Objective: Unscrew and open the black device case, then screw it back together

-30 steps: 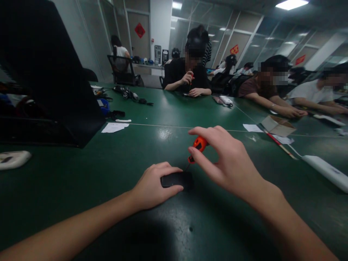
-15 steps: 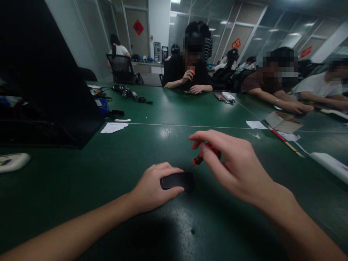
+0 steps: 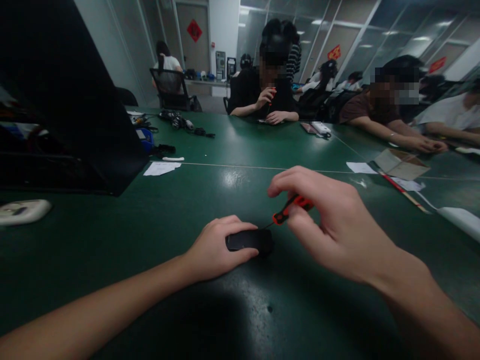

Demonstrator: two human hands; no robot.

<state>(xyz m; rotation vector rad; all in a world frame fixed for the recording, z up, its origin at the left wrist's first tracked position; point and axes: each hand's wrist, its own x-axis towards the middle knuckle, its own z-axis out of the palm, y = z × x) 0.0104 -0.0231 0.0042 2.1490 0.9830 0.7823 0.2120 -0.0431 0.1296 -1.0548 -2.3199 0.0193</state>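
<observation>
L hand (image 3: 213, 250): flat on green table (image 3: 112, 240), fingers curled round left end of small black device (image 3: 250, 240); thumb along its near side, holding it down.
R hand (image 3: 330, 220): fingers closed on orange-black screwdriver (image 3: 290, 209), pinched betw. thumb and fingertips; handle mostly hidden by fingers.
Screwdriver: tilted, thin shaft slanting down-left to top right of device; tip contact too small to tell.
Device: lying flat, mid-table toward near edge, betw. the two hands; details too dark to read.
Near left: big black case/panel (image 3: 67, 100) standing toward left edge, blocks view behind it; white oblong gadget (image 3: 22, 211) at far-left edge.
Mid left: white paper slip (image 3: 161, 168) on table seam, small white stick (image 3: 173, 159) just beyond, blue item (image 3: 147, 139) beside the case, black cables (image 3: 183, 124) further back.
Right side: open cardboard box (image 3: 401, 164) near right edge, white paper (image 3: 360, 167) beside it, red-tan stick (image 3: 405, 192) slanting toward the near-right, white long object (image 3: 461, 220) at right edge.
Far edge: seated person in black (image 3: 258, 90) with hand raised, other hand on table; 2 phones/flat items (image 3: 317, 128) to the right of that person.
Far right: more people (image 3: 378, 107), arms resting on table.
In the way: nothing betw. hands and device; bare table all round them, clutter well apart.
</observation>
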